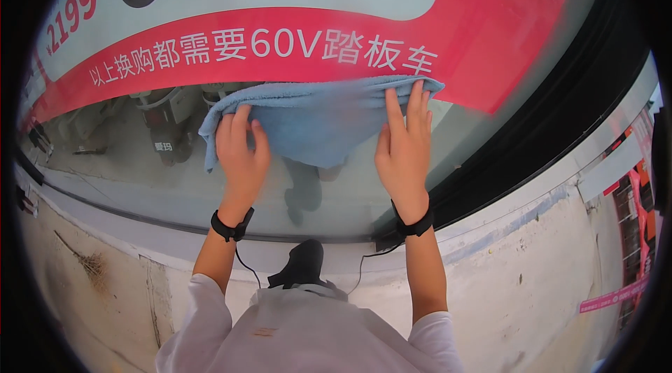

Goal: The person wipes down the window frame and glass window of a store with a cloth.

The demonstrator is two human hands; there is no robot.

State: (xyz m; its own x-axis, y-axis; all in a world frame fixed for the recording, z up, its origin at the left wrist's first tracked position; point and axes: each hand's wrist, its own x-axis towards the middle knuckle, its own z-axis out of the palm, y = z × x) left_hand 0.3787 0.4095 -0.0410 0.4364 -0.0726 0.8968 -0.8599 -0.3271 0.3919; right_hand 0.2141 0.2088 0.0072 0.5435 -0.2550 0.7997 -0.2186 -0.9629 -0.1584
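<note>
A blue cloth point(308, 124) is spread against the glass window point(217, 191), just under the red band of a poster. Its upper edge is bunched into a fold, and the lower part hangs in a loose point. My left hand point(241, 156) holds the cloth near its left end, fingers bent at the folded edge. Toward the other end, my right hand point(406, 145) has its fingers extended up over the cloth, pressing it to the glass at the top edge. Black bands circle both wrists, each with a thin cable.
A red and white poster point(483, 30) with a scooter picture covers the upper glass. Scooter parts point(164, 121) show beyond the pane. A thick black frame point(560, 103) borders the window's right side, above a pale ledge point(490, 222). A twig broom point(92, 264) lies on the ground at left.
</note>
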